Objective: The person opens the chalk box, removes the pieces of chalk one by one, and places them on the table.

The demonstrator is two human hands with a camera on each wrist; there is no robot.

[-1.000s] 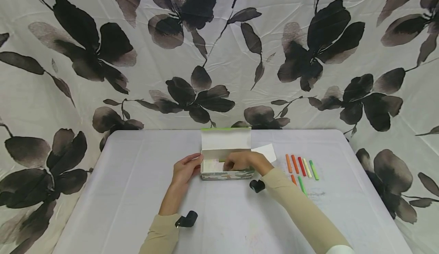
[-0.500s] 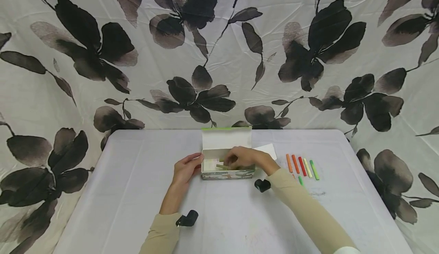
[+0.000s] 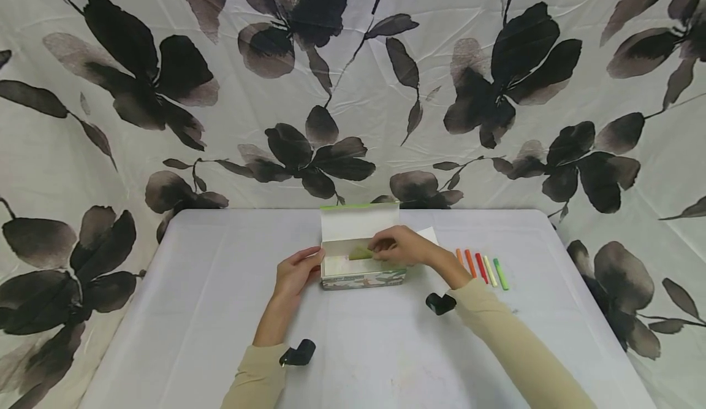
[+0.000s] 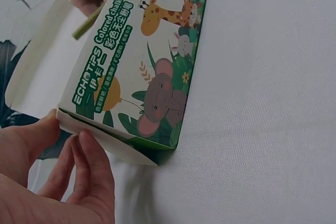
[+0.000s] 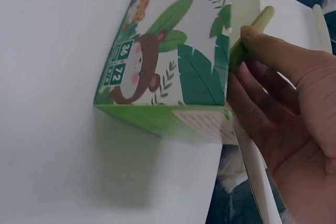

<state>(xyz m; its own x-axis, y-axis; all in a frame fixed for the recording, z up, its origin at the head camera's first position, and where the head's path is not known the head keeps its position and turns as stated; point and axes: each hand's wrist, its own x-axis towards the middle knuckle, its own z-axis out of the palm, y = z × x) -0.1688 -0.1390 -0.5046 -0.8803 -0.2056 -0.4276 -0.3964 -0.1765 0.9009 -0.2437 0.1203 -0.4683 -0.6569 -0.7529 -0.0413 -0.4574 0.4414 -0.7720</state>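
Observation:
A chalk box (image 3: 362, 282) printed with animals stands on the white table with its lid (image 3: 361, 223) raised. At its left end my left hand (image 3: 292, 277) pinches a white end flap (image 4: 113, 145) between thumb and fingers. My right hand (image 3: 408, 246) is over the box's right part, pinching an olive-green chalk stick (image 5: 262, 20) by thumb and fingertips. That stick tilts above the opening and is blurred in the head view. The front wall hides much of the box's inside.
Several chalk sticks lie in a row right of the box: orange (image 3: 470, 263), red (image 3: 482, 268), pale yellow (image 3: 490, 271) and green (image 3: 501, 274). A white right-hand flap (image 3: 428, 235) sticks out behind my right wrist. Floral cloth (image 3: 342, 90) hangs behind the table.
My right hand has risen from inside the box and shifted right, bringing up the olive-green chalk. Its sleeve now covers the nearer chalk sticks. My left hand stays at the box's left end.

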